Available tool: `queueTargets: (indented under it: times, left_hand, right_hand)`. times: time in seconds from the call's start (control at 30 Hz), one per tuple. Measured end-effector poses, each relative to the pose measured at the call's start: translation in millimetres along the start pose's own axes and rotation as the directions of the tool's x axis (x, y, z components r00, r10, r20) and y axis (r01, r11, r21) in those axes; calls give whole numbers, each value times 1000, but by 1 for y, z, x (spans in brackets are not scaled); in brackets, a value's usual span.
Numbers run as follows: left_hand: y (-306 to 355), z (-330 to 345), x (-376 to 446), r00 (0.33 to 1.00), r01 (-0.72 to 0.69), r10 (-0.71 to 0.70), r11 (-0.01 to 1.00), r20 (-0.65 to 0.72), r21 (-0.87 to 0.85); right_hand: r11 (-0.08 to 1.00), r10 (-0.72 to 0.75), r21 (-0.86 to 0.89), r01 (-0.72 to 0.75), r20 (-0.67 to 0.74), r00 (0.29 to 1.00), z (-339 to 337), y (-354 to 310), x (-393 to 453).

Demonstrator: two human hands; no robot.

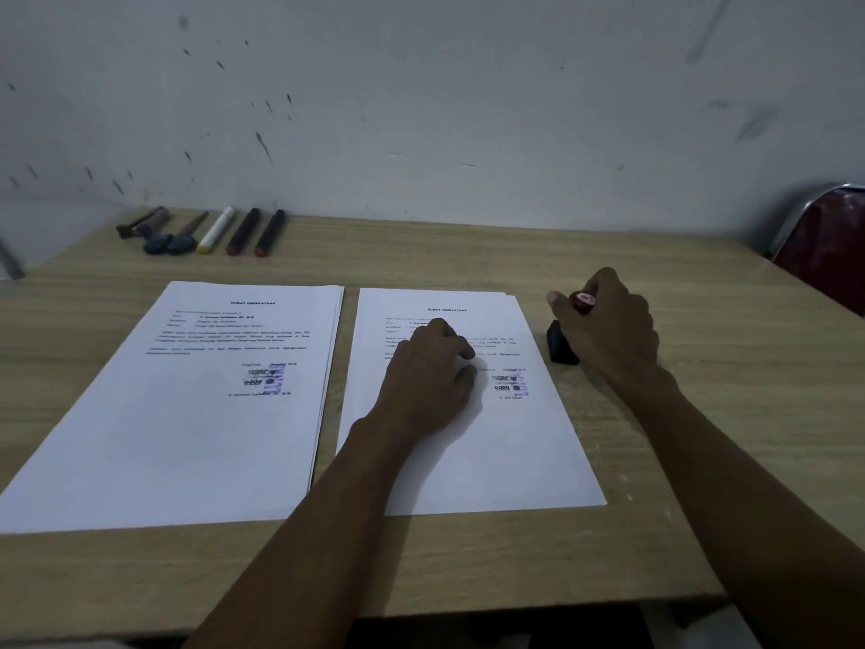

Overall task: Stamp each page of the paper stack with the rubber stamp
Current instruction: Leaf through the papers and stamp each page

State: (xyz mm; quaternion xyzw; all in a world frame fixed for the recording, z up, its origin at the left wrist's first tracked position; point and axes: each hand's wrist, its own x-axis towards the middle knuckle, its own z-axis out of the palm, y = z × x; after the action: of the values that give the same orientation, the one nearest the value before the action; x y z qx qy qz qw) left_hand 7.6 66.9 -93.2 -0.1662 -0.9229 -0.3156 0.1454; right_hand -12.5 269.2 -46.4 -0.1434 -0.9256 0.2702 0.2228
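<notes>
Two stacks of printed pages lie side by side on the wooden table. The left stack shows a purple stamp mark on its top sheet. On the right stack's top sheet there is also a purple mark near the signature. My left hand rests flat on the right stack, fingers curled down on the paper. To the right of that stack, my right hand grips the rubber stamp by its red-topped handle. The stamp is down on a small black ink pad on the table.
Several markers and pens lie in a row at the back left by the wall. A red chair with a metal frame stands at the far right corner. The table's front edge runs just below the stacks.
</notes>
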Motion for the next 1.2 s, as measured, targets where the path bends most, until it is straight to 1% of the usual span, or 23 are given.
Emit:
queueTargets:
  times: [0.27,0.4,0.47,0.5,0.57,0.63,0.7,0.77,0.83,0.9,0.97,1.1,1.2]
  left_hand:
    - [2,-2,-2,1000,13,-12,1000,18,-8]
    - [1,-4,-2,1000,-9,9,1000,13,-12]
    - [2,-7,-1,1000,-10,10,1000,-17,-7]
    - [3,-10,-1,998,4,-4,1000,-56,1]
    - [5,-17,-2,982,93,-85,995,-166,36]
    - [5,-26,-3,939,274,-246,957,-241,92]
    - [2,-33,-5,877,463,-419,867,-234,184]
    - [-2,-37,-7,837,548,-518,793,-179,266]
    - [-3,-36,-9,827,559,-543,773,-143,299]
    - [-2,-35,-9,829,556,-542,774,-137,303]
    - [0,-35,-9,826,562,-545,772,-143,299]
    - [0,-35,-10,818,574,-552,765,-164,290]
    - [3,-36,-11,813,583,-554,767,-181,269]
  right_hand:
    - [1000,-9,-10,9,35,999,0,2,-5]
    - [1000,19,16,-20,57,998,-3,2,-11]
    - [998,56,18,-57,52,997,-8,1,-17]
    - [996,86,14,-87,50,995,-11,1,-20]
    - [988,153,-9,-153,67,986,-15,3,-30]
    - [982,187,-55,-182,117,975,-16,8,-42]
    - [982,177,-100,-160,187,966,-16,10,-55]
    - [986,128,-139,-97,233,964,-15,9,-68]
    - [985,79,-166,-39,242,967,-13,4,-80]
    - [985,50,-169,-11,222,974,-12,-1,-89]
    - [988,45,-156,-14,201,979,-11,-4,-93]
    - [995,81,-64,-70,206,975,-9,-2,-92]
    - [997,59,-55,-49,192,980,-4,-2,-92]
